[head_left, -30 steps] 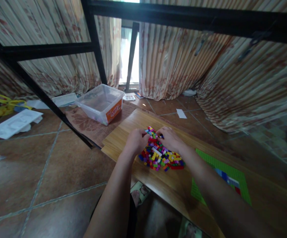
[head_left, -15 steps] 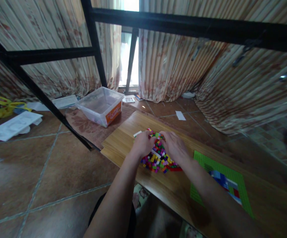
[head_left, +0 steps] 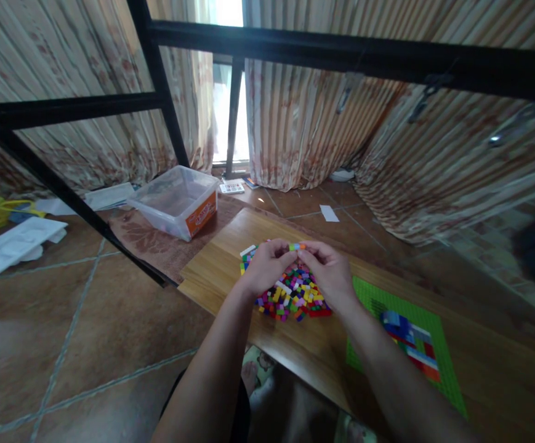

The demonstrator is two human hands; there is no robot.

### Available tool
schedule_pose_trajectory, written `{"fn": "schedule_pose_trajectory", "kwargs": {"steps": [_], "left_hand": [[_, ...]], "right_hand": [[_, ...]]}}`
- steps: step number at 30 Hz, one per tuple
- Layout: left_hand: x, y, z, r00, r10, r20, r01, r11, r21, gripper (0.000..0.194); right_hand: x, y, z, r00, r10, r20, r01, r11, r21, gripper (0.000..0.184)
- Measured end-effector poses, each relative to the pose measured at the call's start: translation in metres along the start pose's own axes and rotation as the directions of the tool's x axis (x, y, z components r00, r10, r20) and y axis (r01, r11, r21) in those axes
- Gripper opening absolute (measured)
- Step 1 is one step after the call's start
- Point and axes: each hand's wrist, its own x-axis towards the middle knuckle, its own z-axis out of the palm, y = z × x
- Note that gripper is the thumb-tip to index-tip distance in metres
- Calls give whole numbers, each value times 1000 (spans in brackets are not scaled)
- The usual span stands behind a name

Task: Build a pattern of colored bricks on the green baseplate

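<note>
Between my fingertips is a short row of toy building bricks (head_left: 297, 247) in light green, blue and orange. My left hand (head_left: 267, 267) pinches its left end, thumb and fingers together. At the other end, my right hand (head_left: 332, 275) grips the orange part. Both hands are just above a pile of small multicoloured toy bricks (head_left: 290, 294) on the wooden table (head_left: 223, 246). A white brick (head_left: 248, 250) lies at the pile's far left edge. Right of my right forearm, a green baseplate (head_left: 447, 344) carries blue, white, red and orange bricks (head_left: 412, 341).
On a brown mat beyond the table's left end stands a clear plastic bin (head_left: 156, 212) with an orange label. A black metal frame (head_left: 267, 38) crosses above. White molded trays (head_left: 15, 246) and a white paper (head_left: 329, 213) lie on the tiled floor.
My hands have come up from the pile and closer together, with the short brick row now showing between the fingertips. The whole view has shifted slightly.
</note>
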Motion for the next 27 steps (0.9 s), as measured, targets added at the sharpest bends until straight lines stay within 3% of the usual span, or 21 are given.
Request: {"fn": "schedule_pose_trajectory", "kwargs": {"steps": [5,11,15,20,22,24,25,27], "left_hand": [[-4,5,5,1000,-22,2,22,989,-144,23],[-3,-1,7,998,9,-58,-12,999,-53,12],[-2,-5,7,997,-43,-67,40,998,-44,13],[-5,-2,3,987,-160,-4,155,966,-208,13],[-6,0,-1,978,-208,-32,193,947,-256,11],[-6,2,-6,967,-242,-84,208,933,-294,7],[-6,2,-8,964,-248,-100,208,929,-306,6],[-6,1,-11,966,-240,-98,200,930,-307,7]], "right_hand": [[-3,-8,3,996,77,-35,-74,994,75,23],[-6,-7,11,984,171,-53,-152,956,252,22],[-7,-5,15,974,221,-57,-191,926,326,24],[-4,4,12,973,227,-29,-207,928,310,27],[-1,10,9,978,201,-54,-186,960,210,26],[3,16,6,991,115,-75,-118,992,-37,20],[4,19,6,997,52,-55,-62,977,-206,16],[6,21,7,997,-45,59,69,852,-520,12]]}}
